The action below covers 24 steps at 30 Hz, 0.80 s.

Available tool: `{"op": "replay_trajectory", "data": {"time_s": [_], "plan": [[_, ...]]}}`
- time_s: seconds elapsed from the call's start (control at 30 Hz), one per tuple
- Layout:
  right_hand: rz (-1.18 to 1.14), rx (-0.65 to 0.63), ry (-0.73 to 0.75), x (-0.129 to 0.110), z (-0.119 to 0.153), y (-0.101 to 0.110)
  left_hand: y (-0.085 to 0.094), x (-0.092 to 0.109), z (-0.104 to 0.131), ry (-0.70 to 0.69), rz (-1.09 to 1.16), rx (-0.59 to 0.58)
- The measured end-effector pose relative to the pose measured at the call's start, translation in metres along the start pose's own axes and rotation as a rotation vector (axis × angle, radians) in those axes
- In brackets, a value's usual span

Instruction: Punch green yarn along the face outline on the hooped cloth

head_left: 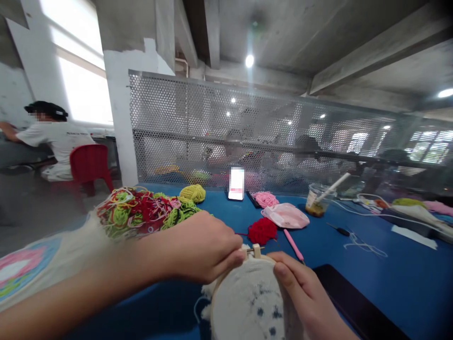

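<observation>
A round embroidery hoop stretches white fabric with dark blue marks on it, low in the middle of the view. My left hand is closed at the hoop's top left edge, beside the screw clasp; its fingertips are partly hidden. At the upper right rim, my right hand grips the hoop, thumb on the front. Just beyond lies a ball of red yarn, with a pink-handled tool to its right. Loose fabric bunches out at the hoop's left side.
On the blue table are tangled yarn, a lit phone, pink yarn, a plastic cup with a straw, and a dark flat object. A perforated metal screen stands behind. A person sits far left.
</observation>
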State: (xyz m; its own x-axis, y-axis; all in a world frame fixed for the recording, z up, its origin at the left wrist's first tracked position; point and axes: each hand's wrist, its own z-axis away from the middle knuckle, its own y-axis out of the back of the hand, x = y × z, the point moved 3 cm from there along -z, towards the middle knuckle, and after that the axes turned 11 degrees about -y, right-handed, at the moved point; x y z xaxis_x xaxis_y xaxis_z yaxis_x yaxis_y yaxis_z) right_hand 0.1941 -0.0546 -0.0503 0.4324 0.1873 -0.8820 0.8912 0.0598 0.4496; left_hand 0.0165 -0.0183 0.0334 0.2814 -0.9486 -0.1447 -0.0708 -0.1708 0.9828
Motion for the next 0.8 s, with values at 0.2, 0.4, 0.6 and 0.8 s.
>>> {"op": "replay_trajectory", "data": {"time_s": [0.2, 0.4, 0.6, 0.8], "plan": [[-0.221, 0.046, -0.051, -0.011, -0.001, 0.009, -0.007, -0.019, 0.001, 0.093, 0.387, -0.024], [-0.785, -0.154, -0.235, -0.009, 0.0, 0.003, -0.02, -0.024, -0.005, 0.051, 0.837, -0.04], [-0.814, -0.16, -0.225, -0.01, -0.008, 0.007, -0.021, -0.02, -0.005, 0.081, 1.092, 0.13], [-0.51, -0.07, -0.13, -0.007, -0.011, 0.008, -0.009, -0.006, 0.004, 0.127, 0.937, 0.306]]}}
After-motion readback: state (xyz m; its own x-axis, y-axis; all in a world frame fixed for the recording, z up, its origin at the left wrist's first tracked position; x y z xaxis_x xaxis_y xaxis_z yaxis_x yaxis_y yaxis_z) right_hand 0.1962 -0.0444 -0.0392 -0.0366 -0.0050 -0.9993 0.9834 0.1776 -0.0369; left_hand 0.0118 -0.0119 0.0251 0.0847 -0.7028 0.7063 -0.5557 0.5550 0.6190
